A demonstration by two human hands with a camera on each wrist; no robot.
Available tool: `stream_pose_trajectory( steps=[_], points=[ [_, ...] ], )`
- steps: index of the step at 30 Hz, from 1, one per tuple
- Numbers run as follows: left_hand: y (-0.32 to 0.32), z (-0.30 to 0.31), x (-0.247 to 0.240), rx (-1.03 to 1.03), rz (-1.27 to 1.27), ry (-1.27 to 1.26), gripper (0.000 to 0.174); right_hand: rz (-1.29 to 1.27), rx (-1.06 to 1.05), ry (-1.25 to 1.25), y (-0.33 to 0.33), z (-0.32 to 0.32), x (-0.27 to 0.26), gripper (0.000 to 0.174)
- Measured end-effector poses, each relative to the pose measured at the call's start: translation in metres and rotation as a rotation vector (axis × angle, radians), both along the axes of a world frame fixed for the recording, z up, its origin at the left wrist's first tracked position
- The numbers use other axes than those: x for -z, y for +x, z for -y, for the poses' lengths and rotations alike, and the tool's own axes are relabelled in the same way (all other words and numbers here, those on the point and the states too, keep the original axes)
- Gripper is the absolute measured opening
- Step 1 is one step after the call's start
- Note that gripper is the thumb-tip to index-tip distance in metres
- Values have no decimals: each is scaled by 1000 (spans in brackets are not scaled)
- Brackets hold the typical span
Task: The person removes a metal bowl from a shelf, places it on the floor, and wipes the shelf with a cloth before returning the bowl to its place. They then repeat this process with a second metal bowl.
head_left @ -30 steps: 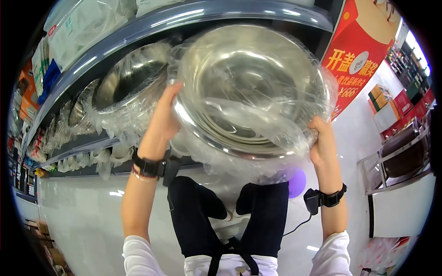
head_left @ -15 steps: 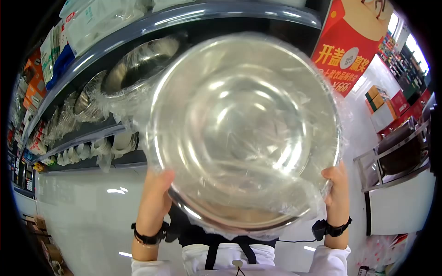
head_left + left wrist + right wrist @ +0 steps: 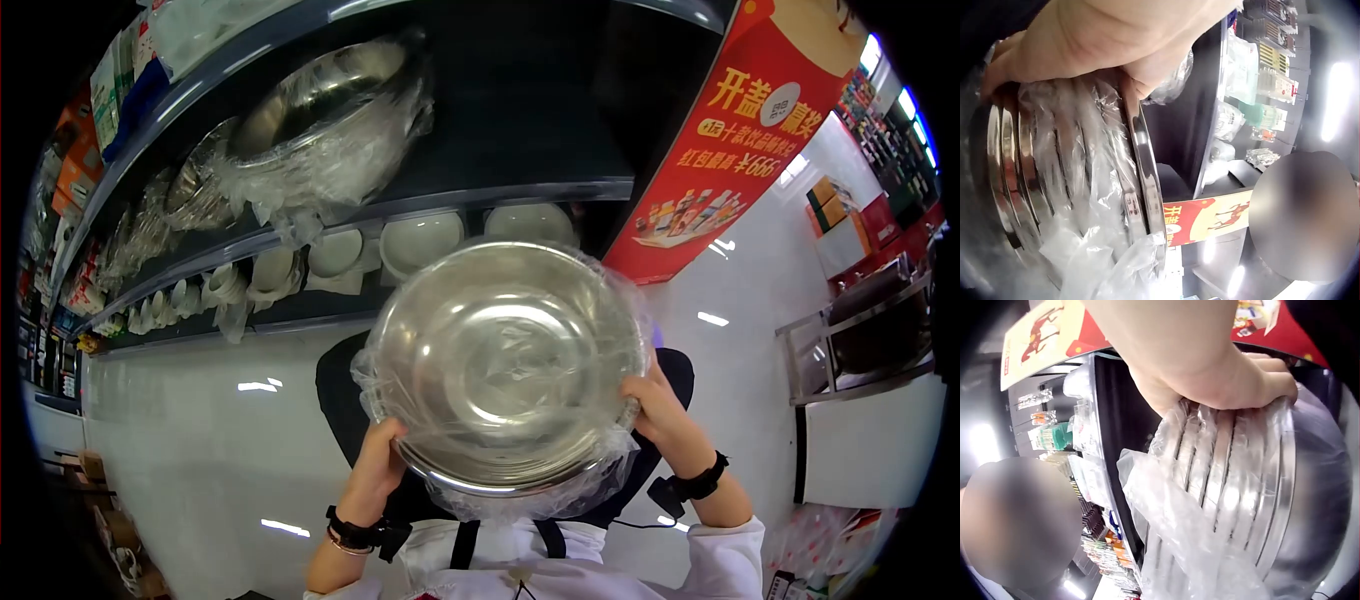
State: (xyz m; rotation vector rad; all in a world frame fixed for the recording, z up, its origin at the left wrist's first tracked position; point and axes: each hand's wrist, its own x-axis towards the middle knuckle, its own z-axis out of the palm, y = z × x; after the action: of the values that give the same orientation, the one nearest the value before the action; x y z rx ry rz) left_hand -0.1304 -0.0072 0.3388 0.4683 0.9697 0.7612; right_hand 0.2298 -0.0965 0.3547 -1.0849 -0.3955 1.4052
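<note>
A nested stack of stainless steel basins [image 3: 515,370], partly wrapped in clear plastic, is held up over the person's lap in the head view. My left hand [image 3: 378,458] grips the stack's rims at the lower left, thumb over the top edge. On the opposite side my right hand [image 3: 662,405] grips the rims, its thumb also on the top edge. Several stacked rims [image 3: 1029,162] show below the left hand in the left wrist view, with crumpled plastic over them. In the right wrist view the fingers reach across the layered rims [image 3: 1229,469].
More plastic-wrapped basins [image 3: 320,110] stand on the dark shelf [image 3: 520,110] at the left. White bowls [image 3: 420,243] line the lower shelf. A red promotional panel [image 3: 715,140] closes the shelf's right end. A metal-framed rack [image 3: 850,340] stands on the far right.
The basin stack first rose toward the head camera, then came down and back over the lap, away from the shelf. Both hands kept their hold; the white bowls now show.
</note>
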Motion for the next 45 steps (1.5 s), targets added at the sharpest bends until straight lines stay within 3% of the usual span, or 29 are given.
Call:
stream_pose_trajectory(
  steps=[4,7,13,14,16,18,19,21,22,24,25,26,28,29,32,34,35,36,38,39,40,42,44,45],
  points=[
    [-3,-5,19,10,-31,-99,51,4,14,-76,-3,-8,20,83],
    [-2,-4,22,-41,-69,-89,57,20,29,-121,-4,-12,4,83],
    [7,7,-25,-41,-116,3,71,144,101,-121,0,-2,-46,86],
    [6,14,-31,-99,-153,23,62,165,119,-125,0,4,-55,86],
    [2,25,-50,-127,-209,71,27,209,117,-150,-3,15,-78,86],
    [-1,38,-74,-208,-251,87,24,458,140,-61,-8,27,-101,68],
    [-5,49,-89,-283,-295,119,21,454,136,-81,-9,38,-111,68],
    [-9,61,-121,-370,-236,166,15,1299,-49,279,-8,51,-129,14],
    [-11,68,-134,-417,-217,198,15,1297,-50,275,-12,55,-136,14],
    [-26,84,-140,-484,-316,455,18,1041,107,264,-28,53,-149,18],
    [-34,92,-136,-405,-516,792,30,907,146,256,-34,54,-154,21],
    [-43,99,-138,-392,-514,797,30,778,143,261,-40,54,-159,23],
    [-63,107,-142,-354,-1025,1343,41,577,112,296,-53,52,-168,28],
    [-73,115,-146,-350,-1019,1351,41,500,75,316,-60,51,-172,31],
    [-92,134,-153,-373,-989,1272,46,298,-69,365,-82,40,-183,39],
    [-96,142,-151,-465,-1329,1351,46,183,-191,378,-104,22,-184,45],
    [-94,151,-154,-620,-995,996,48,138,-256,386,-117,9,-182,48],
    [-106,155,-155,-630,-1005,980,48,93,-324,398,-133,-6,-174,50],
    [-134,155,-155,-792,-594,637,48,79,-500,400,-155,-34,-157,74],
    [-146,155,-147,-778,-628,628,38,123,-559,320,-168,-47,-154,78],
    [-156,154,-137,-793,-637,611,38,165,-618,238,-182,-59,-149,83],
    [-174,147,-116,-972,-893,590,40,125,-663,228,-211,-84,-133,85],
    [-190,142,-99,-952,-851,480,40,87,-710,210,-242,-112,-107,88],
    [-255,137,-63,-914,-351,246,46,74,-720,221,-259,-130,-87,92]
  ],
)
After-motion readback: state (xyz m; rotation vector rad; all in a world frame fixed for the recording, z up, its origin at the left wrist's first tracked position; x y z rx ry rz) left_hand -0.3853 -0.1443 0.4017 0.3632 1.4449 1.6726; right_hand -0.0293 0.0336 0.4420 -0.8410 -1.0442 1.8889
